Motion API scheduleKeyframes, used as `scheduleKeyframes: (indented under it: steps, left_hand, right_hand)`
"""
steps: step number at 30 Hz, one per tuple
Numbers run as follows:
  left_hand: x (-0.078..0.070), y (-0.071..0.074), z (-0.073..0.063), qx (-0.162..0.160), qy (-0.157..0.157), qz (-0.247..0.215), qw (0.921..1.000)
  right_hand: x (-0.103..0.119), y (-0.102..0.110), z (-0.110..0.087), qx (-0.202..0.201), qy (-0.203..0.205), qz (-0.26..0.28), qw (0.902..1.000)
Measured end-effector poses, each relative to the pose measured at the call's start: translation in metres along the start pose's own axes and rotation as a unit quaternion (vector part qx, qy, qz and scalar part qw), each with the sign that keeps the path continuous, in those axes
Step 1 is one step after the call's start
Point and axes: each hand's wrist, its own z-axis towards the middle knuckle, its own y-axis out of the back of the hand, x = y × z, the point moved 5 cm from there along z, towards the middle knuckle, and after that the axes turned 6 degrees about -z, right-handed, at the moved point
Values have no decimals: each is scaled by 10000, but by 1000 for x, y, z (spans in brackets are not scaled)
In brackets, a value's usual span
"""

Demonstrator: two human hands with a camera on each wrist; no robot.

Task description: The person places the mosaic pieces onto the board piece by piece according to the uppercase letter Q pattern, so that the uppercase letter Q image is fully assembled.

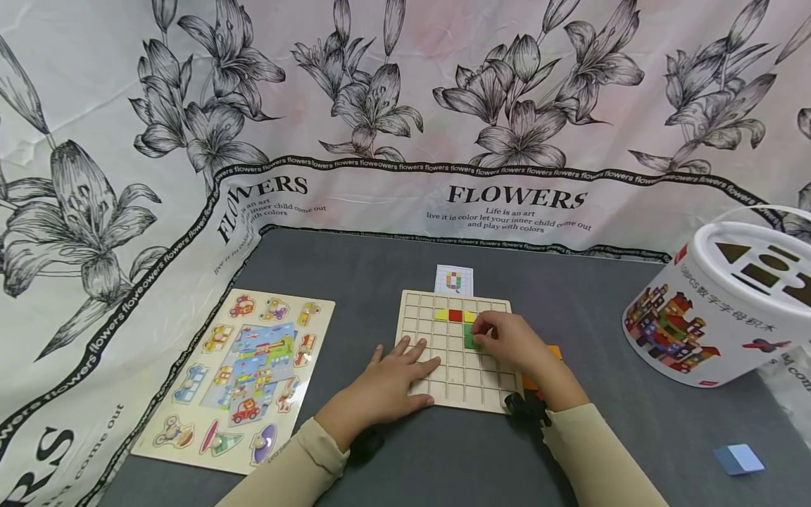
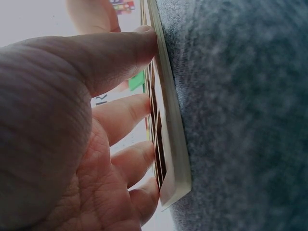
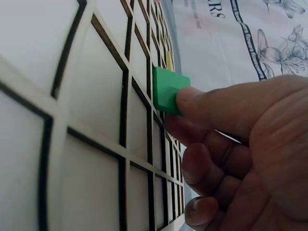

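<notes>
A wooden grid board (image 1: 453, 380) lies on the dark table, with a red square (image 1: 455, 316) between two yellow pieces (image 1: 441, 315) in an upper row. My left hand (image 1: 395, 380) rests on the board's left side with spread fingers; the left wrist view shows its fingertips touching the board. My right hand (image 1: 510, 341) pinches a green square block (image 3: 168, 89) between thumb and fingers, just below the right yellow piece. The block stands at the grid's surface; whether it sits in a cell I cannot tell. A card (image 1: 454, 279) with a coloured block pattern lies behind the board.
To the left lies a wooden puzzle board (image 1: 304, 401) with vehicle pieces and pictures on it. A white bucket (image 1: 690, 324) with a shape-hole lid stands at the right. Orange pieces (image 1: 555, 351) lie partly under the right forearm, and a blue block (image 1: 739, 459) is near the front right.
</notes>
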Motion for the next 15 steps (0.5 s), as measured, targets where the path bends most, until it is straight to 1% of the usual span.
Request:
scheduleKeyframes:
  steps: [5, 11, 15]
  left_hand:
    - [1, -1, 0, 7, -4, 32, 10000]
    - [1, -1, 0, 18, 20, 7, 10000]
    - [1, -1, 0, 3, 21, 19, 10000]
  right_hand:
    - [2, -2, -2, 79, -40, -28, 10000]
    - [4, -4, -2, 30, 27, -232, 9997]
    - [5, -5, -2, 38, -26, -316, 9995]
